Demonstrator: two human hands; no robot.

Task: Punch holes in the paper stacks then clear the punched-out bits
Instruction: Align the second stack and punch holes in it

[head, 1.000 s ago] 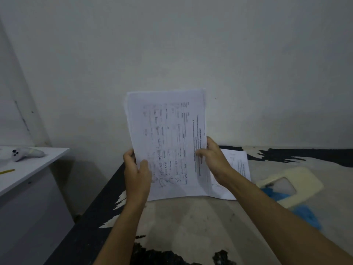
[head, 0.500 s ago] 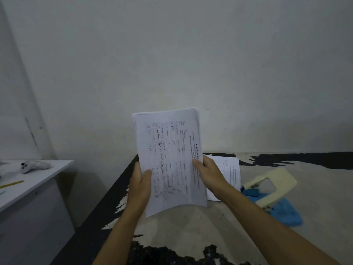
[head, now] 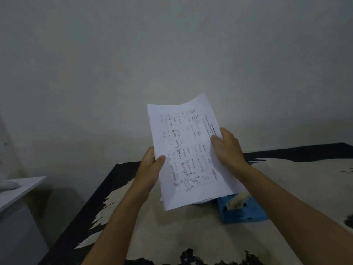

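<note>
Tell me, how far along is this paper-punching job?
Early on, it seems. No holes show in the paper stack, and no punched bits are visible on the table. Right now the left hand and right hand hold the stack up in the air. The hole punch sits below, mostly hidden. Punching and clearing remain.

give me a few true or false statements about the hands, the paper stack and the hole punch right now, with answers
1. Both hands hold the paper stack. True: the left hand grips its left edge, the right hand its right edge.
2. The stack lies flat on the table. False: it is held up in the air.
3. The top sheet is blank. False: it shows print and handwriting.
4. The hole punch sits on the table, partly hidden by the stack's lower edge. True.
5. The right hand presses the punch. False: it holds the paper.
</note>
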